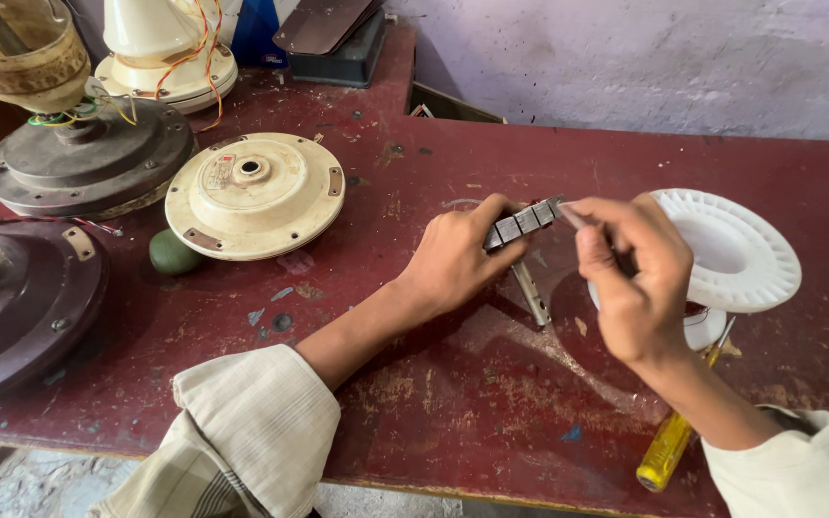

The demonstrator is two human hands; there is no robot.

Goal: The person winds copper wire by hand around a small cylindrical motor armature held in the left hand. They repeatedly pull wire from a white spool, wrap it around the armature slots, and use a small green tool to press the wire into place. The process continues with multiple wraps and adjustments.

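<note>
My left hand grips a small grey metal block with several segments, held a little above the dark red table. My right hand pinches a thin strip whose tip meets the block's right end. A metal rod lies on the table just under the left hand. Behind the right hand sits a white plastic spool with a ribbed rim.
A yellow-handled screwdriver lies by my right wrist. At left are a cream fan motor cover, a green round object, a dark grey motor housing with wires, and a brown housing. A wall rises behind the table.
</note>
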